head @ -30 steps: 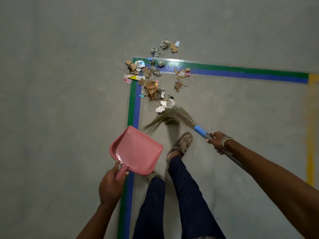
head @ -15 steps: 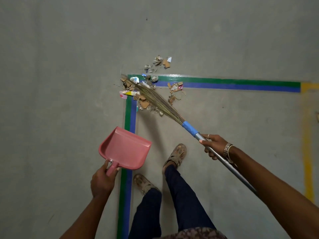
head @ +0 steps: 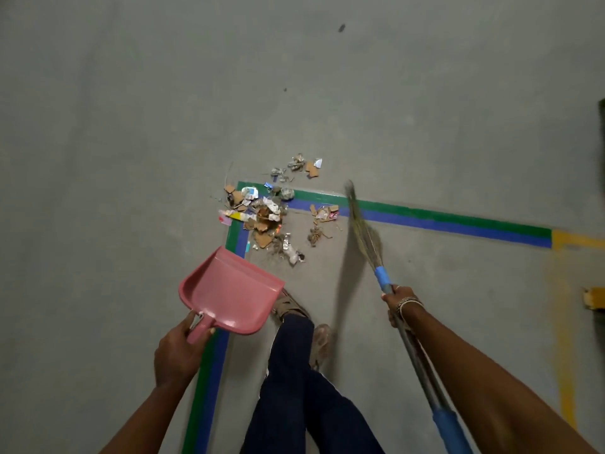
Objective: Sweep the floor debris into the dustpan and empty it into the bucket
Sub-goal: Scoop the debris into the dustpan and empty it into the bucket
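A pile of debris, cardboard scraps and crumpled wrappers, lies on the grey floor at the corner of a green and blue tape line. My left hand grips the handle of a pink dustpan, which hangs empty just short of the pile, its mouth toward the debris. My right hand holds the metal shaft of a grass broom below its blue collar. The bristles point away from me, to the right of the pile and apart from it. No bucket is in view.
My legs and sandalled feet stand between the dustpan and the broom. Green and blue tape runs right to a yellow stripe. A small cardboard-coloured object sits at the right edge.
The broom swung from lying across the pile to the right side, clear of it. The debris has been drawn closer toward the dustpan. The camera view shifted back.
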Action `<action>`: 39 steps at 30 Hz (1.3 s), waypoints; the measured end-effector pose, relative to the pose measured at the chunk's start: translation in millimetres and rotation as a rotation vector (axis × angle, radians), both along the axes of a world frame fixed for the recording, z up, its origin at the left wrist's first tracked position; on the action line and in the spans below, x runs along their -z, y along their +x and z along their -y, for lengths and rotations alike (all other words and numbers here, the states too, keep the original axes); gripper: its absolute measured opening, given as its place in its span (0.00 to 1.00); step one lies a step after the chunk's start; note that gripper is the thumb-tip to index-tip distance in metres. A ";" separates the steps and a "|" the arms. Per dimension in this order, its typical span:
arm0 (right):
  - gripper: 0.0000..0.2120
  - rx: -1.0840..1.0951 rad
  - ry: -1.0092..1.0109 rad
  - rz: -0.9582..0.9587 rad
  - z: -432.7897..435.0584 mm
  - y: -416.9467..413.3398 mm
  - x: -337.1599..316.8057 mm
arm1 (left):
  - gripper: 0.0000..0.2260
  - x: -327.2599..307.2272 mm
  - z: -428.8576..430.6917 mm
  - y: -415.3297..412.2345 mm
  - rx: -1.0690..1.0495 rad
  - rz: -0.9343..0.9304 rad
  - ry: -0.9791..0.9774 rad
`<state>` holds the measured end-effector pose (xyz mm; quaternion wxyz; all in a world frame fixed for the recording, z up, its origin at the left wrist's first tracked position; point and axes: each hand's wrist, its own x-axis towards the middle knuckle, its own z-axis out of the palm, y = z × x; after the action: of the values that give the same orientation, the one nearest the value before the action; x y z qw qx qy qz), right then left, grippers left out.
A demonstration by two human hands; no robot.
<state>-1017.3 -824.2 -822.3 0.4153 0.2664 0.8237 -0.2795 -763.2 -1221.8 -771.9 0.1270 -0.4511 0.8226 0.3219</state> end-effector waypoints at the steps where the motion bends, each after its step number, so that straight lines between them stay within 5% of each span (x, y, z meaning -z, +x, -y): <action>1: 0.12 -0.054 -0.001 0.024 6.4 -2.3 1.1 | 0.24 2.2 -1.3 -4.2 -0.021 -0.004 0.007; 6: 0.15 -0.156 -0.097 0.097 26.0 -1.5 -29.6 | 0.27 7.2 -5.7 -30.2 -0.082 0.036 0.023; 15: 0.24 -0.128 -0.124 -0.107 17.5 -67.5 -90.8 | 0.25 -10.1 -16.5 -84.5 -0.123 0.082 0.086; 22: 0.22 -0.090 -0.059 -0.150 56.9 -204.3 -47.8 | 0.15 -14.3 -19.5 -126.3 -0.085 0.168 0.093; 25: 0.16 -0.126 -0.048 -0.124 74.6 -260.5 -5.6 | 0.20 -6.6 -20.8 -135.9 -0.080 0.203 0.095; 32: 0.16 -0.501 -0.022 0.052 94.1 -330.1 50.3 | 0.18 -3.0 -49.5 -167.6 -0.131 0.276 0.036; 39: 0.27 -0.885 -0.082 0.234 48.6 -333.3 7.5 | 0.20 -5.6 -117.9 -202.5 -0.368 0.261 0.104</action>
<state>-1350.6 -872.8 -829.8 0.5952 -0.0979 0.7940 -0.0756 -965.7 -1103.9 -766.4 0.1945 -0.6242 0.6854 0.3207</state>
